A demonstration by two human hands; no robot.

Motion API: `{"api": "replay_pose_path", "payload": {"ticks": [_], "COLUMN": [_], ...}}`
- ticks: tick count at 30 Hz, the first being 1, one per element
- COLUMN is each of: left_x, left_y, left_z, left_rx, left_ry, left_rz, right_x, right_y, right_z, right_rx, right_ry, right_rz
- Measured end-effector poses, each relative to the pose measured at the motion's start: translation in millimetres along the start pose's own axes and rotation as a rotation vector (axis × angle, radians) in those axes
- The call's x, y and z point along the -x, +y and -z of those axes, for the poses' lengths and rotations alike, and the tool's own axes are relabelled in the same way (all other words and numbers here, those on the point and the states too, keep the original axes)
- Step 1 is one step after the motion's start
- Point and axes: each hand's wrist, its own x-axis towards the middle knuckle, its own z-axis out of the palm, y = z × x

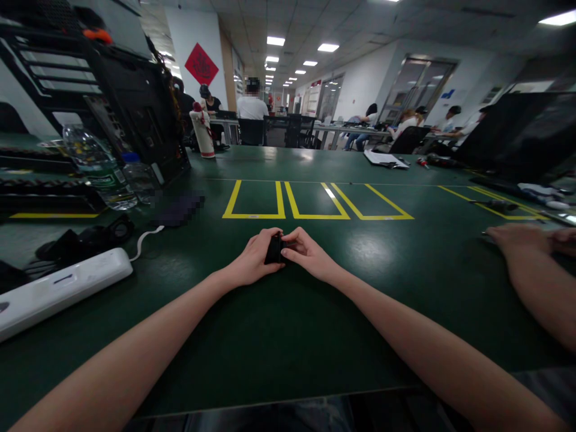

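Observation:
Both hands meet at the middle of the green table [288,336], around a small black block-like object [272,249]. My left hand [252,259] wraps its left side, with the thumb below and the fingers over the top. From the other side, my right hand [310,255] pinches the object's right edge between thumb and fingers. The fingers cover much of it, so its exact kind does not show. Just beyond the hands lie three yellow tape outlines [279,201] on the tabletop.
At left are a white power strip [67,288], black cables [85,237], plastic bottles [96,162] and an open computer case [148,114]. Another person's hands [522,240] rest on the table at right, near a dark monitor [517,135]. A clipboard [384,159] lies farther back.

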Motion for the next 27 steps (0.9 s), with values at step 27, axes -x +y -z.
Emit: {"api": "replay_pose_path", "payload": {"ticks": [27], "left_x": [-0.5], "left_y": [-3.6], "left_z": [-2.6], "left_rx": [0.024], "left_ry": [0.021], "left_rz": [-0.012], "right_x": [4.2], "right_y": [1.7], "right_z": [-0.7], "right_rx": [0.024], "right_ry": [-0.024], "right_rz": [0.006]}}
